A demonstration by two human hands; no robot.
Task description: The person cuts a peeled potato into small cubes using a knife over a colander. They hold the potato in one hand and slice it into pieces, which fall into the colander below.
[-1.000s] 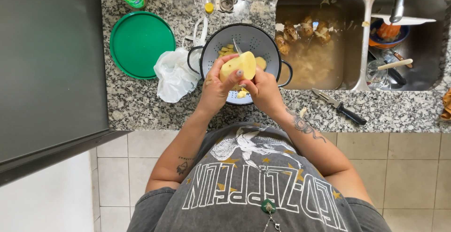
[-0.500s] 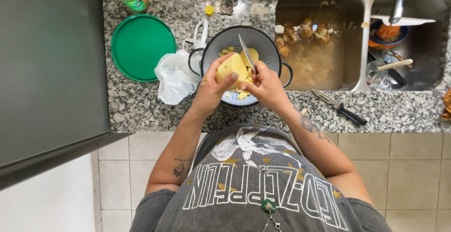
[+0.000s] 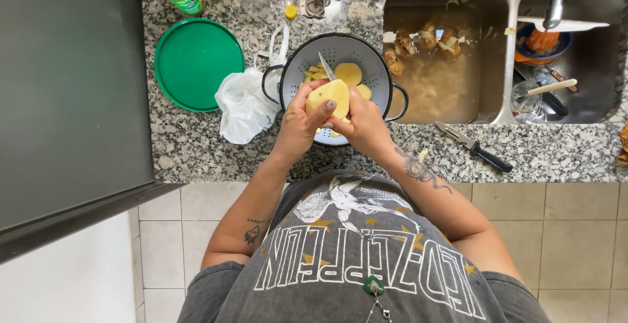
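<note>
Left hand (image 3: 297, 117) grips peeled potato (image 3: 328, 96); right hand (image 3: 364, 123) grips knife (image 3: 326, 67) above colander (image 3: 379, 68).

Both hands are working over a dark colander (image 3: 376, 68) sitting mid-counter, near the front edge of the speckled granite counter (image 3: 196, 146); the left hand (image 3: 299, 123) is cupping a peeled yellow potato (image 3: 327, 97); the right hand (image 3: 364, 127) is gripping a knife (image 3: 326, 67), its blade pointing up over the cut pieces in the colander; a white plastic bag (image 3: 243, 106) is lying just left of the colander, a green lid (image 3: 198, 63) beyond it; a second knife (image 3: 474, 146) is lying along the front edge below the sink (image 3: 437, 94).
</note>
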